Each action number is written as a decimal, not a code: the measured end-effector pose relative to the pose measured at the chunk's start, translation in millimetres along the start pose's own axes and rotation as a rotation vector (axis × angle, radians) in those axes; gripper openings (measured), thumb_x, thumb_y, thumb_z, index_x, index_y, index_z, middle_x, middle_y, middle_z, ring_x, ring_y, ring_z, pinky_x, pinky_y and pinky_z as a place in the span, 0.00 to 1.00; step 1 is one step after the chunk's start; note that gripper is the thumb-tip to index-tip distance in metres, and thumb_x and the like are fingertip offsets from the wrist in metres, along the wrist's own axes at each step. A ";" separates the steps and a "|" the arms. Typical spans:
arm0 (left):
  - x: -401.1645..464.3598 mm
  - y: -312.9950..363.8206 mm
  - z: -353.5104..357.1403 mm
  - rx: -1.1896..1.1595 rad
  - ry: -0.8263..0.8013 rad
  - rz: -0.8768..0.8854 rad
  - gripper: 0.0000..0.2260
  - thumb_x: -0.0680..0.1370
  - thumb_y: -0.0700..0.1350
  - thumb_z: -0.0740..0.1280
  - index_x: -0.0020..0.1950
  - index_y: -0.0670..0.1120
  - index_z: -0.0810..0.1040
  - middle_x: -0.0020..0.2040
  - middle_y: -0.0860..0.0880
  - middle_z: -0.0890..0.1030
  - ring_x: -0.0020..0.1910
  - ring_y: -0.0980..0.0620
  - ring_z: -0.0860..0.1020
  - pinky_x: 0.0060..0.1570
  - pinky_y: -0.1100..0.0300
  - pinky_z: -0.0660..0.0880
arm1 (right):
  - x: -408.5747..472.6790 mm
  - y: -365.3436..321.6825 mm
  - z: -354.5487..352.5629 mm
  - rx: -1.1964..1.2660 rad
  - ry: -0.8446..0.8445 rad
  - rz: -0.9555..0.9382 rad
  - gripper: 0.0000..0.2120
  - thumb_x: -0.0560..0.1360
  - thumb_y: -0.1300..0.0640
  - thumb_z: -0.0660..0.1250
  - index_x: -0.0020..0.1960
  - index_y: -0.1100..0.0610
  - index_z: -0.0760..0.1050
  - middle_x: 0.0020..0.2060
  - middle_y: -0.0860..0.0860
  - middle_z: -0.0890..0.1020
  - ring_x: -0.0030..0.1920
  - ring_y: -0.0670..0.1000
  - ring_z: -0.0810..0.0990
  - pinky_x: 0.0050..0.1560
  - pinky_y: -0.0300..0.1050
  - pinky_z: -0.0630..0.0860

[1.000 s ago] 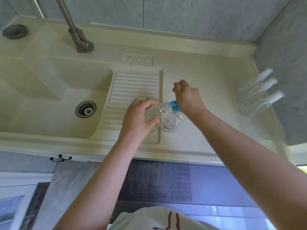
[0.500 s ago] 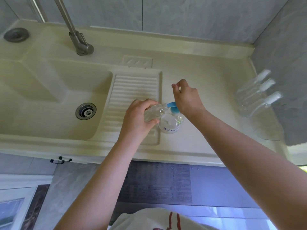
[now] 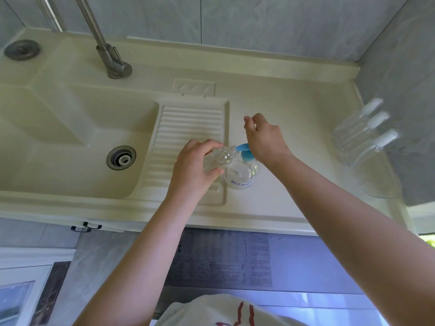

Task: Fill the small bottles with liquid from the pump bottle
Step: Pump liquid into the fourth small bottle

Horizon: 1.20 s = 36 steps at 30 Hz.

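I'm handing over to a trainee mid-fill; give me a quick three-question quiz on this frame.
1. True or false: the left hand holds the small bottle tilted, its mouth at the blue spout.
2. Where does the right hand rest? A) on the faucet B) on top of the pump bottle C) on the washboard
3. Fill in: the capped bottles lie by the ____ wall.

Key: 1 true; 2 B; 3 right
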State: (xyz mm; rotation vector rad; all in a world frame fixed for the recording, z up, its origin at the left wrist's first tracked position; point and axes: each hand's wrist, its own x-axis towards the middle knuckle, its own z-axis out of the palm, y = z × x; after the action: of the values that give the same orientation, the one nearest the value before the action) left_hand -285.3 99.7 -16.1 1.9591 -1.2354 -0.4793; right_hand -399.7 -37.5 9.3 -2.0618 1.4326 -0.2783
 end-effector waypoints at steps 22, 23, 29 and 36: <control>-0.9 -1.8 5.7 -0.017 -0.014 -0.001 0.22 0.67 0.41 0.78 0.58 0.54 0.80 0.49 0.51 0.75 0.49 0.55 0.75 0.51 0.70 0.67 | 0.4 -3.7 -2.2 0.135 -0.031 0.137 0.17 0.83 0.54 0.49 0.61 0.58 0.72 0.51 0.57 0.78 0.48 0.59 0.76 0.50 0.51 0.74; -1.2 -2.0 6.2 -0.023 -0.016 -0.003 0.22 0.67 0.41 0.78 0.58 0.54 0.80 0.49 0.51 0.75 0.48 0.56 0.75 0.50 0.73 0.66 | -0.1 -4.1 -1.0 0.144 -0.017 0.146 0.16 0.81 0.55 0.49 0.59 0.58 0.72 0.51 0.59 0.79 0.48 0.61 0.78 0.50 0.54 0.78; -0.2 -0.7 5.4 -0.020 -0.011 -0.001 0.21 0.67 0.41 0.78 0.57 0.54 0.80 0.49 0.51 0.75 0.48 0.57 0.75 0.49 0.76 0.64 | -1.8 -6.5 0.7 0.043 0.024 0.075 0.17 0.83 0.50 0.48 0.60 0.58 0.70 0.48 0.57 0.78 0.45 0.61 0.76 0.49 0.52 0.76; -0.6 2.0 1.6 -0.016 -0.004 0.001 0.21 0.67 0.42 0.78 0.57 0.55 0.80 0.49 0.52 0.76 0.48 0.57 0.75 0.49 0.77 0.64 | 2.3 -6.2 -9.0 0.097 -0.070 0.136 0.20 0.82 0.43 0.52 0.60 0.56 0.73 0.49 0.57 0.77 0.47 0.60 0.77 0.50 0.50 0.75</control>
State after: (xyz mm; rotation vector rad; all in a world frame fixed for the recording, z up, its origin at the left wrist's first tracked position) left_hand -287.8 99.1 -15.6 1.9450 -1.2319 -0.4914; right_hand -398.3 -41.4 19.7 -1.8694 1.4793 -0.2134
